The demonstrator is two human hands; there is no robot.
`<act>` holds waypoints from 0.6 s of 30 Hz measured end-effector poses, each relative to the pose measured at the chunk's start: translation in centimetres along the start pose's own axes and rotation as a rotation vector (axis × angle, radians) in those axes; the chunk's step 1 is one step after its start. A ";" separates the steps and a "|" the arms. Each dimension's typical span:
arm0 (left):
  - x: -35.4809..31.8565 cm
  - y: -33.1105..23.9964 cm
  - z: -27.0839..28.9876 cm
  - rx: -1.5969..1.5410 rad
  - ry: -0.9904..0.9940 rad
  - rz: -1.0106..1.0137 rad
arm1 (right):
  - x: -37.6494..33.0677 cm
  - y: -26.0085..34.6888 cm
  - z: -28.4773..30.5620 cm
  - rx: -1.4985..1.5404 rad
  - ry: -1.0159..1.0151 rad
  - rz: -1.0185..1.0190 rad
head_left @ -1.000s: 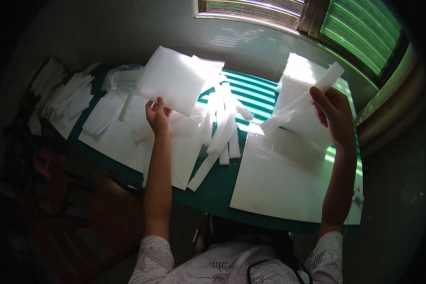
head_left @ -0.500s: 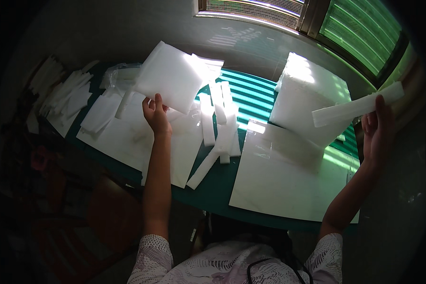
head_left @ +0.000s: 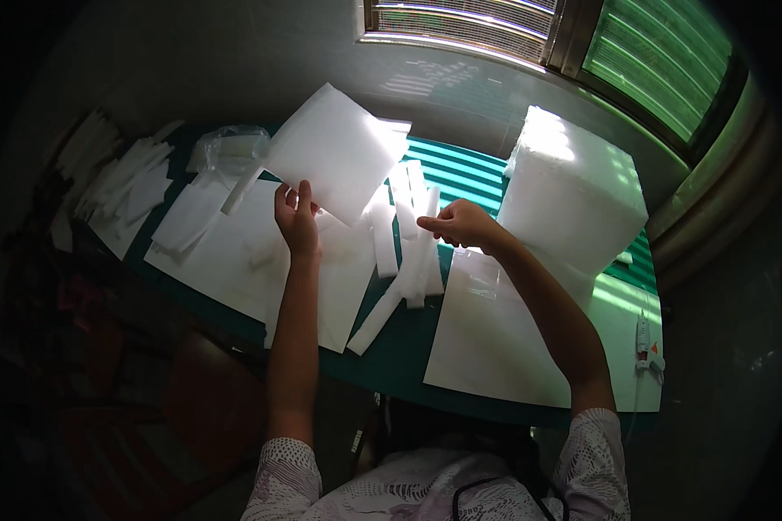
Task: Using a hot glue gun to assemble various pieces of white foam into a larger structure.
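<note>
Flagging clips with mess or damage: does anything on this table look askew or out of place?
Nothing looks damaged or spilled. The white foam strips lie in a loose, crisscrossed pile mid-table, one poking toward the near table edge. The left hand holds a white foam sheet tilted.

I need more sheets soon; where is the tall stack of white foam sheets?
In the head view, the tall stack of white foam sheets stands at the table's far right, below the window, just beyond the right hand.
</note>
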State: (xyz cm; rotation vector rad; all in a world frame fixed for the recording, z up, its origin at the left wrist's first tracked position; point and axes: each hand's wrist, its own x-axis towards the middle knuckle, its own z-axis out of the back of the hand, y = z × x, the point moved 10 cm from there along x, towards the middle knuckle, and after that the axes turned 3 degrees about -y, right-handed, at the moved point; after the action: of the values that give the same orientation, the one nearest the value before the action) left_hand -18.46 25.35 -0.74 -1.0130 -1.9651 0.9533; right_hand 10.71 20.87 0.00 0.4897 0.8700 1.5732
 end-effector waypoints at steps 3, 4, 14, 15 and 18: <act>-0.2 -0.4 -0.9 0.064 0.070 -0.043 | 0.9 -0.8 -0.6 -0.073 -0.014 -0.042; -0.5 -0.7 -1.2 0.088 0.074 -0.063 | 0.6 -0.6 -0.4 -0.123 -0.027 -0.032; -3.4 -4.0 -3.8 0.427 0.136 -0.397 | -9.3 17.1 3.2 -0.558 -0.651 0.787; -3.6 -3.8 -3.6 0.500 0.145 -0.408 | -9.3 18.3 2.2 -0.613 -0.659 0.806; -4.8 -4.6 -4.7 0.585 0.163 -0.514 | -9.1 19.5 1.4 -0.747 -0.846 1.003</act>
State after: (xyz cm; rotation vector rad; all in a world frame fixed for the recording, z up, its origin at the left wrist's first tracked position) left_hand -14.00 20.61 4.07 -0.2291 -1.5493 1.0143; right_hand 0.90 12.27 17.16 0.9946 -0.7329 2.1094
